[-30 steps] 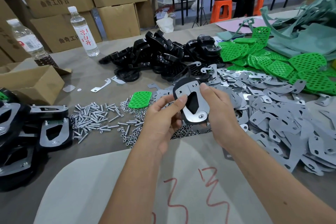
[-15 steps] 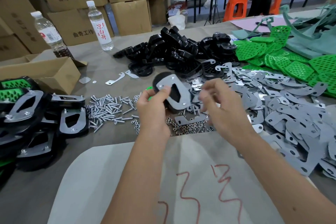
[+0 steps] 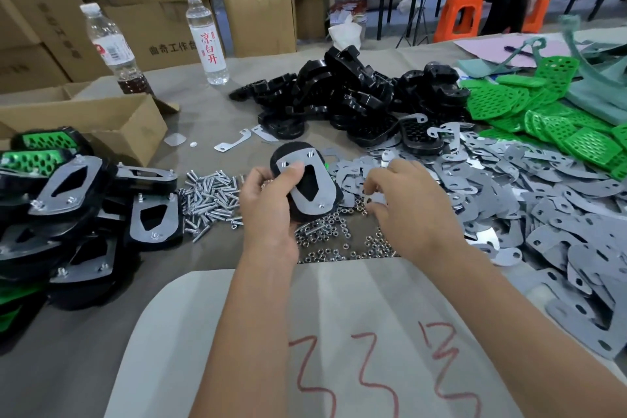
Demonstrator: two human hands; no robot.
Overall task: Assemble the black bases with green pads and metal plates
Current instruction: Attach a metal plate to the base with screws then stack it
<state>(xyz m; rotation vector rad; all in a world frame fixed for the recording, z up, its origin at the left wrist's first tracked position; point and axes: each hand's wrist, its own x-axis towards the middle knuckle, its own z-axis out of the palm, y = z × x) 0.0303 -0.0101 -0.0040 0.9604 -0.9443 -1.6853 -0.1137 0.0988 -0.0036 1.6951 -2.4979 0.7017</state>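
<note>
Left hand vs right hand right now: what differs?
The left hand grips a black base with a metal plate on it, thumb pressing the plate; the right hand holds no base. The left hand is raised above the table; the right hand reaches down, fingers curled, into the nuts beside the loose plates. Whether it pinches a nut is hidden. Both are bare.

arms: both my forearms bare from the bottom edge of the view up to the wrists, no sleeve or cuff showing | hands: left hand (image 3: 268, 210) and right hand (image 3: 407, 210) bare, no gloves | wrists: no watch or band | fingers: no rings as far as I can tell, the fingertips are slightly blurred
</note>
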